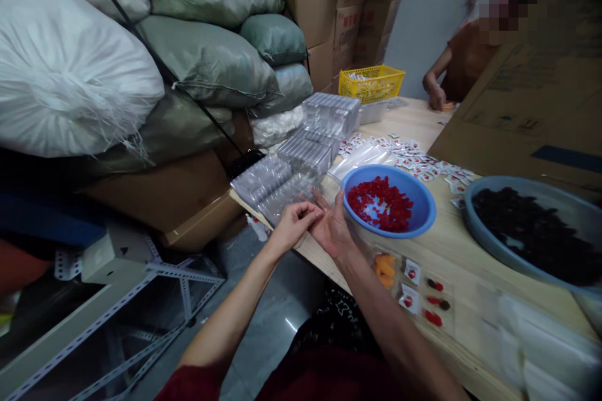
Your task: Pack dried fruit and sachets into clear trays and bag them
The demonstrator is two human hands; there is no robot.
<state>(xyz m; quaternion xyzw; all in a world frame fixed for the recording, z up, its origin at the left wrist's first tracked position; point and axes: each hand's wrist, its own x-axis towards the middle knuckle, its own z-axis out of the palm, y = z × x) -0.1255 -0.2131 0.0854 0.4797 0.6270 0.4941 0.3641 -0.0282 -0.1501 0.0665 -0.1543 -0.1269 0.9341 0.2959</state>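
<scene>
My left hand [295,220] is closed in a pinch against the palm of my right hand; what its fingertips hold, if anything, is hidden. My right hand [333,224] is turned partly palm up with its fingers stretched out, just left of a blue bowl [426,222]. Small red pieces [388,200] lie in that bowl. Behind my hands are stacked clear plastic trays [261,180]. To the right of my right forearm, orange pieces [384,268], small white printed packets [410,298] and red and black pieces [433,317] lie in a clear tray.
A large basin [475,185] of black pieces stands at the right beside a tall cardboard box [527,100]. Scattered packets [414,156] and a yellow basket [399,84] are farther back. Stuffed sacks [207,62] pile up at left. Across the table, a person's hand [437,98] rests near orange pieces.
</scene>
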